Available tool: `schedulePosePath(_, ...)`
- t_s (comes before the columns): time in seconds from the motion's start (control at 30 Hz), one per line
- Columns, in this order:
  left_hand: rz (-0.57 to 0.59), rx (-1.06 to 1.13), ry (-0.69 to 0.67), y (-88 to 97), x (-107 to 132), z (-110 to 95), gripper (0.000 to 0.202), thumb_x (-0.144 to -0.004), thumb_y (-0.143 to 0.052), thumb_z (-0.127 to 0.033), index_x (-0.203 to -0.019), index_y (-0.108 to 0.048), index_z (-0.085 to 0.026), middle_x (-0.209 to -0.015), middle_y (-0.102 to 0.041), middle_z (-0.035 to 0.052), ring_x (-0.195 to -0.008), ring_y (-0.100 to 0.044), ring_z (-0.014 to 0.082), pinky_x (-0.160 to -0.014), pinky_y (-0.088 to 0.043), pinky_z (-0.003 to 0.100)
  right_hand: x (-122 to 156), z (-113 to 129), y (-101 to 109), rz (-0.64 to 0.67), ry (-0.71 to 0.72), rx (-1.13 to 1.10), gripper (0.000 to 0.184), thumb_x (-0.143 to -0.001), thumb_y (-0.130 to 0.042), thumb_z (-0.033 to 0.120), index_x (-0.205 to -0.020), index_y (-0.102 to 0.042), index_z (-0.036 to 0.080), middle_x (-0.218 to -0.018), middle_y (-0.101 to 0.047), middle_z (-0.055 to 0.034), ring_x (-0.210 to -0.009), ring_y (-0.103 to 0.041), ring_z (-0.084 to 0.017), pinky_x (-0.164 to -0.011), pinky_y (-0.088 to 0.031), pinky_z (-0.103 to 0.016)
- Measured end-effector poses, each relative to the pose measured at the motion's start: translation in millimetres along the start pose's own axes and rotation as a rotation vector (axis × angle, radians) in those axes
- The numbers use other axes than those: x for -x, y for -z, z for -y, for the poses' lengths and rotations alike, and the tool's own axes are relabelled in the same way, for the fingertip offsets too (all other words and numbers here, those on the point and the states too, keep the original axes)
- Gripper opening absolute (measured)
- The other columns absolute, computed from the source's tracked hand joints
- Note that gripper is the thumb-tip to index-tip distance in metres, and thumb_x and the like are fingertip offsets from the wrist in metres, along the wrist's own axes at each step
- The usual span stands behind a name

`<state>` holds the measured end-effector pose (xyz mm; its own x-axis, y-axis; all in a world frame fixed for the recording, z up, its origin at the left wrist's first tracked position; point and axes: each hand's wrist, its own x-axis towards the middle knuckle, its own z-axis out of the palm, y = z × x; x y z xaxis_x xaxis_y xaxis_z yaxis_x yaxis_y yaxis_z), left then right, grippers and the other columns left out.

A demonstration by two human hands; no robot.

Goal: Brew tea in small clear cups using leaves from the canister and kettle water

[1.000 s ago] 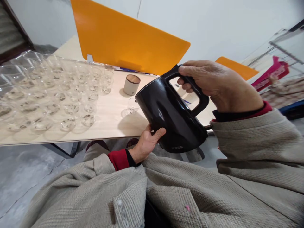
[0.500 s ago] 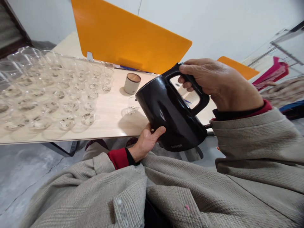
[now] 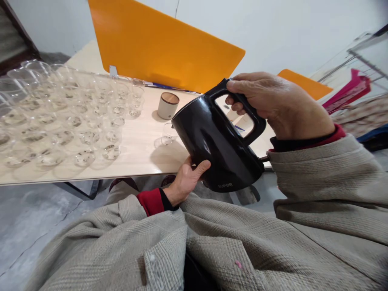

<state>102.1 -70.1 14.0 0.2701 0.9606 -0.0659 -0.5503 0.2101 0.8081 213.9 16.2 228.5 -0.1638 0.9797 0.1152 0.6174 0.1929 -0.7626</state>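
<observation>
A: Where is the kettle (image 3: 218,141)?

B: Centre right, raised in both hands at the near edge of the desk (image 3: 139,158). It is black and tilted, its mouth towards the far left and its base towards the near right; a pale "SUPOR" mark lies close to the base.

A: State of the right hand (image 3: 273,103)?

B: Clamped on the upper part of the handle (image 3: 259,121). The thumb lies along the top; the tips of other fingers show through the loop.

A: And the left hand (image 3: 186,180)?

B: Clasped on the kettle's left side, low on the body. The thumb lies flat on the visible wall; the other fingers pass behind and are mostly hidden.

A: What stands by the mouth?

B: A clear glass (image 3: 167,136), upright on the desk, just left of the rim and partly overlapped by it. Whether liquid is flowing cannot be told.

A: The surroundings?

B: Just beyond the glass, a pale canister (image 3: 167,109) with a wooden lid. To the left, many clear glasses (image 3: 69,117), crowded in rows. Along the far side, an orange screen (image 3: 163,44), with slender blue pens (image 3: 165,86) lying at its foot.
</observation>
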Motion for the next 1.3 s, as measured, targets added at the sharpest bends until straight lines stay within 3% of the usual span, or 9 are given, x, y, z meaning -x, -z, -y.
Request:
schedulePosePath(0.23, -0.004, 0.008, 0.015, -0.4, 0.8, -1.3, 0.079, -0.079, -0.085, -0.069, -0.135, -0.065, -0.018, -0.141, -0.073, 0.0169, -0.124, -0.070, 0.0340, -0.098, -0.065, 0.050, 12.1, 5.3, -8.5, -0.081, 0.046, -0.060, 0.034, -0.105, -0.058, 0.010, -0.072, -0.056, 0.020, -0.074, -0.054, 0.0003, -0.059, -0.046, -0.007, -0.056, -0.040, -0.019)
schedulePosePath(0.33, -0.005, 0.009, 0.010, -0.2, 1.0, -1.5, 0.079, -0.079, -0.085, -0.069, -0.136, -0.065, -0.018, -0.141, -0.073, 0.0171, -0.125, -0.070, 0.0345, -0.099, -0.065, 0.051, 13.5, 7.0, -8.0, -0.038, 0.073, -0.046, 0.037, -0.105, -0.057, 0.009, -0.070, -0.054, 0.020, -0.074, -0.054, -0.0004, -0.060, -0.046, -0.008, -0.057, -0.039, -0.021)
schedulePosePath(0.77, -0.030, -0.009, 0.033, -1.4, 1.5, 1.7, 0.082, -0.078, -0.084, -0.073, -0.135, -0.065, -0.016, -0.132, -0.075, 0.0170, -0.116, -0.072, 0.0320, -0.081, -0.066, 0.041, -17.0, -5.0, 1.7, 0.015, -0.092, 0.030, 0.031, -0.107, -0.053, 0.011, -0.078, -0.059, 0.018, -0.073, -0.055, 0.0004, -0.053, -0.048, -0.006, -0.046, -0.037, -0.019)
schedulePosePath(1.3, -0.020, -0.003, 0.014, -2.0, 0.6, 2.9, 0.081, -0.079, -0.085, -0.069, -0.139, -0.066, -0.018, -0.138, -0.074, 0.0164, -0.119, -0.072, 0.0317, -0.084, -0.067, 0.040, -6.2, -8.3, 2.5, 0.013, 0.003, -0.007, 0.034, -0.107, -0.057, 0.014, -0.073, -0.060, 0.019, -0.074, -0.056, -0.0007, -0.057, -0.048, -0.007, -0.049, -0.037, -0.018)
